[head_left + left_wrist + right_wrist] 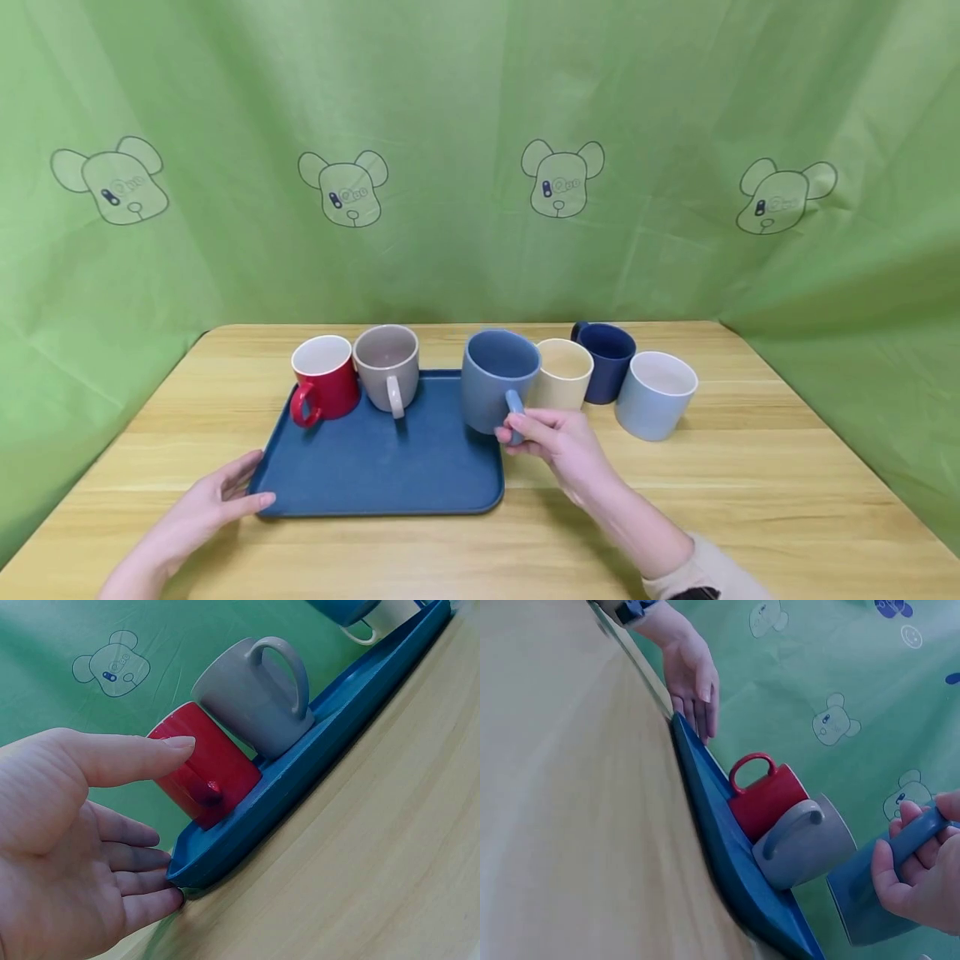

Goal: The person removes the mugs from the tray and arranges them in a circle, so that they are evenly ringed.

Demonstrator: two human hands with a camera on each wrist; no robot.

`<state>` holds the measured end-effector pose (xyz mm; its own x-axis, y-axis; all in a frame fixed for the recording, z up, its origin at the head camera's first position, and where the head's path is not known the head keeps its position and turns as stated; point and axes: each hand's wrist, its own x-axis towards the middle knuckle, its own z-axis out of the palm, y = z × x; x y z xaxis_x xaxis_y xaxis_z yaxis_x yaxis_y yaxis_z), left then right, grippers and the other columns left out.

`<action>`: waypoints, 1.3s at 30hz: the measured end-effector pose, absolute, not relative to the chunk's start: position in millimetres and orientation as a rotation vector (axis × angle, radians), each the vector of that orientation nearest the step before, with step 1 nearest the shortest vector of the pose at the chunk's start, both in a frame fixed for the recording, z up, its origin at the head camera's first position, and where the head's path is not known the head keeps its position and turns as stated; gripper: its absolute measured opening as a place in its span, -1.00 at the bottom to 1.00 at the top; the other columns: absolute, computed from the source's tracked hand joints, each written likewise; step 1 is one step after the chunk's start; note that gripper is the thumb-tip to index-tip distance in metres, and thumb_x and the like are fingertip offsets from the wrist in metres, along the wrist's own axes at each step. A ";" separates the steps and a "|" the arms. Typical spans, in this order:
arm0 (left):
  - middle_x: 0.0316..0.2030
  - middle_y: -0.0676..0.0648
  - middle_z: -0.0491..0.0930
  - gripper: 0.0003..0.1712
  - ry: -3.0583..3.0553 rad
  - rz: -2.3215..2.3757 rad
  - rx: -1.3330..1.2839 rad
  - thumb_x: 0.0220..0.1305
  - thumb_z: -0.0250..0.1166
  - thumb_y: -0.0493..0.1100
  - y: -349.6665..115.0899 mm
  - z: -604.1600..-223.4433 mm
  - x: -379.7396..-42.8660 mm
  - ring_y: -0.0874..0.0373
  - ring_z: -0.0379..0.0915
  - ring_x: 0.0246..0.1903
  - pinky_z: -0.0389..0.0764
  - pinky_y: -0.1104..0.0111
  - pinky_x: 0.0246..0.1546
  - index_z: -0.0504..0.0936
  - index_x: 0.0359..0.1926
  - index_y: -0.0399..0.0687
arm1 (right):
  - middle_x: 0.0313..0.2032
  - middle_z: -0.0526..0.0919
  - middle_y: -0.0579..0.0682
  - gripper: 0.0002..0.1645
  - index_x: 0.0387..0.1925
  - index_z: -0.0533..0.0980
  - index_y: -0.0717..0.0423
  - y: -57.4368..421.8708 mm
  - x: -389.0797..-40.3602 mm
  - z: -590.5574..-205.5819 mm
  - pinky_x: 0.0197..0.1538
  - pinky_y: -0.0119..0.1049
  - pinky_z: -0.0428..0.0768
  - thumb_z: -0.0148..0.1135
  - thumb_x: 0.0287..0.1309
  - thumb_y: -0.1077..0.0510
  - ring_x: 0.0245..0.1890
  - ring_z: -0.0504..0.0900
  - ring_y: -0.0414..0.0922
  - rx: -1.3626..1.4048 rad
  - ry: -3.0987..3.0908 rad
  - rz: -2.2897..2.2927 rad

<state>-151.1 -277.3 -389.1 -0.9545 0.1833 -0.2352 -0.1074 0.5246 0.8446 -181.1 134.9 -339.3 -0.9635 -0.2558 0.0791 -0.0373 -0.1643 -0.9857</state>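
Observation:
My right hand (pixel 558 446) grips the handle of a blue-grey mug (pixel 487 392), held upright over the right end of a blue tray (pixel 375 475). In the right wrist view, fingers curl round that mug's handle (pixel 919 832). My left hand (pixel 206 508) is at the tray's left front corner, its straight fingers at the edge and the thumb extended apart, as the left wrist view also shows. On the tray's back left stand a red mug (pixel 333 387) with a white inside and, beside it, a grey mug (pixel 386 371), handle facing front.
Right of the tray stand a cream mug (pixel 562 383), partly hidden behind the held mug, a navy mug (pixel 609 367) and a pale blue mug (pixel 652 404). All are on a wooden table (pixel 750 483). A green curtain (pixel 465 258) hangs behind it.

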 end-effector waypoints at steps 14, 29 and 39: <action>0.30 -0.55 -0.11 -0.09 2.461 1.402 0.074 0.29 0.17 -0.06 -276.8 -387.7 -150.7 -0.40 0.02 0.24 0.22 -0.04 0.18 -0.13 0.34 -0.54 | -0.44 0.70 0.01 -0.84 -0.34 0.64 0.28 166.3 -148.7 -349.4 -0.18 -0.24 0.64 0.12 0.17 0.36 -0.34 0.66 -0.17 -0.357 2.032 -2.301; 0.30 -0.55 -0.09 -0.09 2.477 1.379 0.068 0.29 0.17 -0.05 -276.3 -386.9 -150.0 -0.37 0.07 0.23 0.24 -0.03 0.17 -0.12 0.34 -0.54 | -0.48 0.69 0.08 -0.64 -0.21 0.43 0.74 181.5 -134.8 -366.5 -0.25 -0.30 0.64 0.14 0.16 0.36 -0.39 0.66 -0.16 -0.137 2.227 -2.288; 0.31 -0.53 -0.10 -0.08 2.481 1.380 0.078 0.29 0.17 -0.04 -276.9 -388.1 -150.2 -0.37 0.02 0.26 0.22 -0.05 0.18 -0.13 0.35 -0.52 | -0.46 0.69 0.12 -0.67 -0.26 0.45 0.73 185.0 -133.1 -377.8 -0.24 -0.29 0.65 0.14 0.16 0.36 -0.38 0.66 -0.15 -0.117 2.217 -2.322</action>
